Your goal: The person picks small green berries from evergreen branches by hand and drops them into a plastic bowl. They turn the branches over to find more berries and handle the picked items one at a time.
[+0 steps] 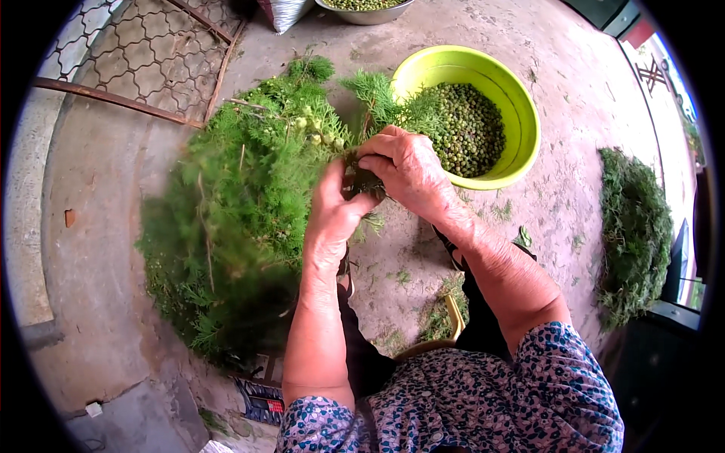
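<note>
While both hands meet in front of the person, above the gap between the knees, a sprig (pixel 374 94) juts out beyond them, its feathery top leaning toward the near left rim of the lime tub (pixel 522 124). Its lower end runs in among the fingers. The left hand (pixel 336 215) is half curled around that end, thumb apart from the forefinger with a dark gap between; the right hand (pixel 411 166) comes over from the tub's side, fingers bent and tips drawn in close to the thumb, and whether it pinches the stem I cannot tell. Just left of the left hand lies a big green pile (pixel 226 174), a few pale cones showing near the wrist. More small round cones (pixel 470 128) cover the tub's bottom. On the floor (pixel 563 234), a darker heap (pixel 636 234) sits well off to the right, and a bowl (pixel 371 16) and a sack (pixel 283 13) stand at the far edge. Any writing on the sack is too cut off to tell.
</note>
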The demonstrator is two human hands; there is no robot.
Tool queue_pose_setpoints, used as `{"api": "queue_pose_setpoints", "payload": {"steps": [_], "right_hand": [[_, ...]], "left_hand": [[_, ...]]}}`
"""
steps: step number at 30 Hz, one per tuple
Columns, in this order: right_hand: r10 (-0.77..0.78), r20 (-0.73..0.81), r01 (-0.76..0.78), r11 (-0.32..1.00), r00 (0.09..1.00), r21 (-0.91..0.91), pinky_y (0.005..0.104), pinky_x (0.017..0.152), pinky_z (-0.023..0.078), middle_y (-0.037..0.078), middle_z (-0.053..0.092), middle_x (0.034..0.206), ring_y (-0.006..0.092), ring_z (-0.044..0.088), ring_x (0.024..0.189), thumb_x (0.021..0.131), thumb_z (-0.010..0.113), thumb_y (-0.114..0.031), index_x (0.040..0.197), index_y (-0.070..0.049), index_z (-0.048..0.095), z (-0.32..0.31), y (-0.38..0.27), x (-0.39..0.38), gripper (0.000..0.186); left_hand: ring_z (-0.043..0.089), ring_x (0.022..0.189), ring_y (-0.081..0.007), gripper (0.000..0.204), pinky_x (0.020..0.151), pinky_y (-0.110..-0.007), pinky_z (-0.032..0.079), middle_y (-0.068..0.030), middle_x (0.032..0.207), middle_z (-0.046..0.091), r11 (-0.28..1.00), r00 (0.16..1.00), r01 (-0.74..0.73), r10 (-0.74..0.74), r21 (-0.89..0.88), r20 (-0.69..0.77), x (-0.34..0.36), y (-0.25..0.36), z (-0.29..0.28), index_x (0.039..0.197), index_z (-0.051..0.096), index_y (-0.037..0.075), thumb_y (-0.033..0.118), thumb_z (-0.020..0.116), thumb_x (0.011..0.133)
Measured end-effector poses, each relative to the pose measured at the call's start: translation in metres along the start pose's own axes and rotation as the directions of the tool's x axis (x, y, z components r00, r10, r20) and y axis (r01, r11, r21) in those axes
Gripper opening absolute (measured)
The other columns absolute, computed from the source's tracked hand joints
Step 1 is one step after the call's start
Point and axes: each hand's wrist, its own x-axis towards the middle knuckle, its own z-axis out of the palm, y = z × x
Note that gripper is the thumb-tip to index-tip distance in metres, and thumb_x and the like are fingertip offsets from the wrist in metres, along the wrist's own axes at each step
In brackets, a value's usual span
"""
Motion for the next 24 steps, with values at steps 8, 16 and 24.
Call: {"api": "queue_pose_setpoints", "payload": {"steps": [8, 16, 24], "right_hand": [[-0.053, 0.043, 0.051, 0.997, 0.998, 0.054, 0.0400, 0.066, 0.046, 0.017, 0.056, 0.074, 0.0347, 0.057, 0.072, 0.071, 0.060, -0.004, 0.080, -0.002, 0.063, -0.001, -0.006, 0.000, 0.010], [0.360, 0.057, -0.324, 0.747, 0.931, 0.581, 0.0217, 0.043, 0.043, 0.006, 0.060, 0.072, 0.0090, 0.057, 0.052, 0.081, 0.055, 0.000, 0.092, 0.003, 0.059, -0.004, -0.022, -0.001, 0.012], [0.400, 0.255, -0.474, 0.750, 0.880, 0.461, 0.0199, 0.043, 0.042, 0.004, 0.060, 0.065, 0.0067, 0.055, 0.053, 0.080, 0.062, -0.007, 0.092, 0.003, 0.060, -0.001, -0.015, -0.001, 0.016]], "left_hand": [[0.047, 0.073, -0.0110, 0.031, 0.068, -0.026, 0.038, -0.0012, 0.079, 0.056, 0.900, 0.975, 0.108, -0.179, -0.421, -0.132, -0.001, -0.011, -0.011, 0.091, 0.061, 0.002, 0.032, 0.062, 0.083], [0.043, 0.067, -0.0077, 0.019, 0.061, -0.023, 0.035, 0.0007, 0.070, 0.055, 0.970, 0.923, -0.108, 0.016, -0.217, -0.384, 0.001, -0.014, -0.002, 0.082, 0.062, 0.000, 0.019, 0.059, 0.085], [0.051, 0.060, -0.0087, 0.015, 0.057, -0.022, 0.040, -0.0029, 0.067, 0.058, 0.958, 0.971, -0.131, 0.072, -0.255, -0.227, -0.005, -0.002, 0.005, 0.083, 0.059, 0.000, 0.014, 0.055, 0.087]]}}
